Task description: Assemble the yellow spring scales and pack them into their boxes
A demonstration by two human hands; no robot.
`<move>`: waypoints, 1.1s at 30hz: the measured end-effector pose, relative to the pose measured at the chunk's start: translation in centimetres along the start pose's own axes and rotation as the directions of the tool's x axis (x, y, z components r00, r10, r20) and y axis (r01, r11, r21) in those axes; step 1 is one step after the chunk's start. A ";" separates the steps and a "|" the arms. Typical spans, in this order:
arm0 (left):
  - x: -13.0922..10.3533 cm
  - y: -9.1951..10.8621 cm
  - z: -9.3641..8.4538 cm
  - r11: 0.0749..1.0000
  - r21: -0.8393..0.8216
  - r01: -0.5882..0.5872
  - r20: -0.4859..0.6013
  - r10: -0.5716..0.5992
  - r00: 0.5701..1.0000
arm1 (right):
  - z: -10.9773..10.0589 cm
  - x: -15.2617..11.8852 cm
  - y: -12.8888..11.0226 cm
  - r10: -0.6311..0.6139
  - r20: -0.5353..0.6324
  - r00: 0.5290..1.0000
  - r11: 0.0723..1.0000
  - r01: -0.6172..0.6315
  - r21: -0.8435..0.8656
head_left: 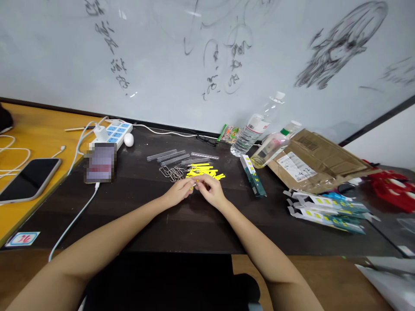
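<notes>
My left hand and my right hand meet over the dark table, fingers pinched around a small piece with yellow and a light tip; its exact shape is too small to tell. Just beyond my fingers lies a pile of yellow plastic pieces. A tangle of bent metal wire pieces rests left of the pile. Several clear ribbed plastic strips lie behind them.
A power strip, a white round object and phones are on the left. To the right are a green-white box, a water bottle, an oil bottle, a brown package and flattened boxes.
</notes>
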State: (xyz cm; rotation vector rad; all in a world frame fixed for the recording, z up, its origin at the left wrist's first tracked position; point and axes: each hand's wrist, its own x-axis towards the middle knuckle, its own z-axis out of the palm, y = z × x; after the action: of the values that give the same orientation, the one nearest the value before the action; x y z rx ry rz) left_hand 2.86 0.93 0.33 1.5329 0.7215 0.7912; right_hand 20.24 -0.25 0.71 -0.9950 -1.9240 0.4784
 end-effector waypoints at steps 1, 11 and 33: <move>0.1 -0.1 0.0 0.998 -0.049 0.026 0.004 -0.025 1.000 | 0.0 0.0 -0.1 -0.012 0.011 1.000 1.000 0.012 0.000; 0.5 0.2 -0.3 0.952 -0.263 0.159 0.050 -0.152 0.987 | 0.2 0.2 0.1 0.048 -0.032 0.998 0.996 -0.045 0.081; 0.4 1.4 -1.1 0.827 -0.560 0.049 -0.044 -0.089 0.995 | -1.7 1.9 0.8 0.393 -0.328 0.859 0.809 -0.153 0.567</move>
State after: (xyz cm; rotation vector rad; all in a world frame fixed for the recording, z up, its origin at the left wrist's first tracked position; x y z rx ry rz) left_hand 2.22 1.76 1.84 0.9443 0.5245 0.9067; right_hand 21.55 1.69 2.13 -0.9215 -1.1492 0.8282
